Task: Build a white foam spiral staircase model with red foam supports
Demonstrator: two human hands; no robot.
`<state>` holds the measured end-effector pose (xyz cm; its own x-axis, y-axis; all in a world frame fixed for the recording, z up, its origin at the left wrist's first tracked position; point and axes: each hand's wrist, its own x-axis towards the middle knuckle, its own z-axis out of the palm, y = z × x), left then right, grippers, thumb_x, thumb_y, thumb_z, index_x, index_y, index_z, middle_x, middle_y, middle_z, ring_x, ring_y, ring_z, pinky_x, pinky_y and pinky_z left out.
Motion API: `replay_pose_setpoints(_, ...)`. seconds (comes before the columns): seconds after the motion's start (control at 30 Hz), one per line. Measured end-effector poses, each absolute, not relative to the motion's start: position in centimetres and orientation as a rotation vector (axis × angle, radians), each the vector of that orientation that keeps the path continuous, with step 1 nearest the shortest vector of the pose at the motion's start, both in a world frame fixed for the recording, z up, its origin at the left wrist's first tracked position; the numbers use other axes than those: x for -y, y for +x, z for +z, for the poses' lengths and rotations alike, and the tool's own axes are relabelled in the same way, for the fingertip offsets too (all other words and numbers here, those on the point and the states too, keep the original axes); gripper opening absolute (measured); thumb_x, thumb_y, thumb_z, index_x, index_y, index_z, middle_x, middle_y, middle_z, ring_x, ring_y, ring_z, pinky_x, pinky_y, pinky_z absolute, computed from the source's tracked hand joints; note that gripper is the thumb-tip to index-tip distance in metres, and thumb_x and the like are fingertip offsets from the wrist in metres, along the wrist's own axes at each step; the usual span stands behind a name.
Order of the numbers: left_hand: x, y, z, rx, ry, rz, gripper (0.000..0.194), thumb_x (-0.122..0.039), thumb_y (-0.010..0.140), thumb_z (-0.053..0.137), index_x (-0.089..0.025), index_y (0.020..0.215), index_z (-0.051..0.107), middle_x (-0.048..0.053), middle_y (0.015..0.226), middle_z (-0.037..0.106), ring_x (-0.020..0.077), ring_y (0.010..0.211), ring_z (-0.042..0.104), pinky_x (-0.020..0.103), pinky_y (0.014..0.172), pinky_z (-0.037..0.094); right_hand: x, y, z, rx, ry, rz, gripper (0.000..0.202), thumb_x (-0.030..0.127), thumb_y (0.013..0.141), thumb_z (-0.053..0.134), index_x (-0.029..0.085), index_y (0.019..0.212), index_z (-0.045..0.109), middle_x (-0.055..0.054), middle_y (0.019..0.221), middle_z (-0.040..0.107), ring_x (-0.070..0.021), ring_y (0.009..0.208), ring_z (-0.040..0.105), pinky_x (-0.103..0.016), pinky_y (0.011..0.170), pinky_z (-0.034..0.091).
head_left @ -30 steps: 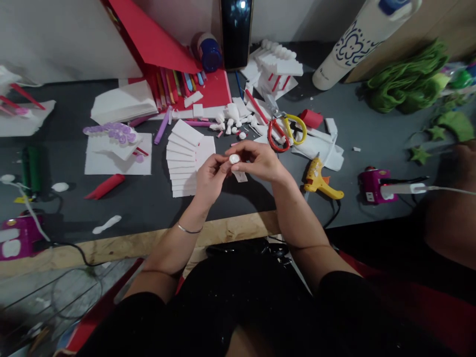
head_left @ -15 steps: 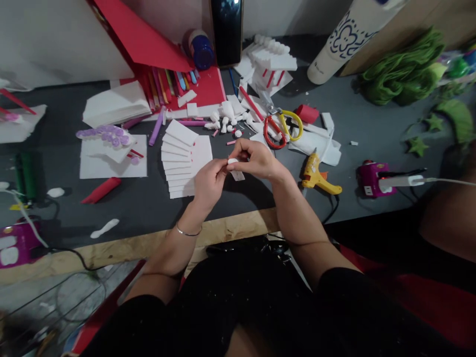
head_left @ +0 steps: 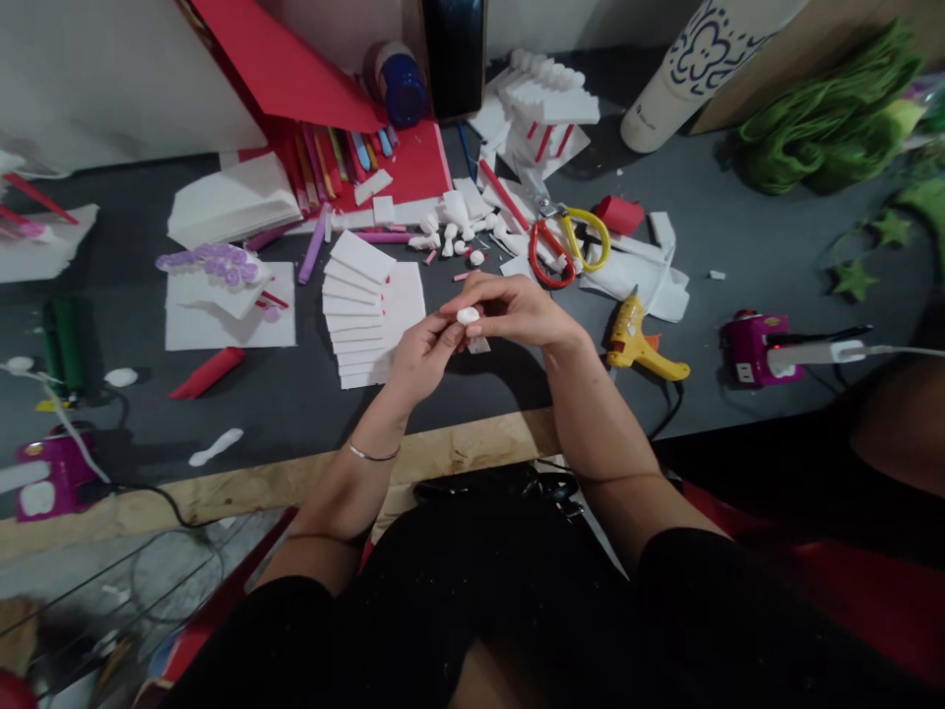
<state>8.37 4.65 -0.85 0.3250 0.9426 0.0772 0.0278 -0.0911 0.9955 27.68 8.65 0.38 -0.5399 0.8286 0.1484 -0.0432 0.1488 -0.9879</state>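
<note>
Between my fingertips is a small rolled white piece (head_left: 468,316), gripped from both sides. My left hand (head_left: 423,356) pinches it from the left with bent fingers. From the right, my right hand (head_left: 509,310) holds it between thumb and fingers. A flat white scrap (head_left: 478,345) shows just below the right thumb. Left of my hands, a fanned stack of white foam steps (head_left: 358,315) lies on a white sheet (head_left: 406,300). Small white rolled pieces (head_left: 450,236) and pink bits are scattered behind my hands.
Red-and-yellow-handled scissors (head_left: 565,241) and a yellow glue gun (head_left: 642,340) lie to the right, near a purple power adapter (head_left: 757,350). A white bottle (head_left: 664,94) and phone (head_left: 454,59) stand behind. Left are a purple-topped foam model (head_left: 228,295) and red roll (head_left: 209,373). Another person's arm (head_left: 901,423) is at far right.
The white piece between my fingers has turned and now shows as a rounded roll. My fingers have shifted around it, and the camera view has moved slightly.
</note>
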Motion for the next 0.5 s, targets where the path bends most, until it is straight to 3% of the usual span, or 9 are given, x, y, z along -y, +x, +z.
replay_pose_setpoints(0.1,-4.6,8.5,-0.9,-0.977,1.525,1.029,0.052,-0.067,0.101,0.055,-0.020,0.101,0.075,0.001,0.072,0.063,0.0137,0.064,0.057,0.027,0.062,0.048,-8.5,27.3,0.4,1.656,-0.822,1.494,0.055,0.068,0.075,0.085,0.019,0.096,0.075,0.001,0.081,0.059,-0.0106,0.071,0.053,-0.031,0.072,0.051)
replay_pose_setpoints(0.3,-4.6,8.4,-0.9,-1.193,1.798,1.149,0.048,-0.059,0.106,0.049,-0.021,0.079,0.062,0.002,0.071,0.060,0.0167,0.069,0.058,0.030,0.065,0.047,-8.4,26.0,0.6,1.662,-0.876,1.364,0.052,0.067,0.080,0.082,0.019,0.093,0.070,0.008,0.066,0.041,-0.0078,0.061,0.036,-0.025,0.057,0.031)
replay_pose_setpoints(0.43,-4.7,8.6,-1.3,-1.244,1.604,1.240,0.047,-0.062,0.105,0.049,-0.021,0.089,0.067,0.000,0.069,0.060,0.0133,0.063,0.057,0.027,0.061,0.046,-8.8,27.0,0.7,1.630,-0.965,1.293,0.062,0.075,0.077,0.078,0.021,0.105,0.067,0.007,0.070,0.048,-0.0100,0.064,0.043,-0.026,0.058,0.034)
replay_pose_setpoints(0.5,-4.9,8.7,-1.6,-1.238,1.456,1.291,0.049,-0.065,0.104,0.051,-0.021,0.092,0.069,0.000,0.070,0.062,0.0112,0.059,0.056,0.025,0.058,0.045,-8.9,28.0,0.8,1.633,-1.146,1.151,0.055,0.074,0.085,0.071,0.021,0.101,0.065,0.005,0.071,0.052,-0.0112,0.065,0.046,-0.027,0.061,0.036)
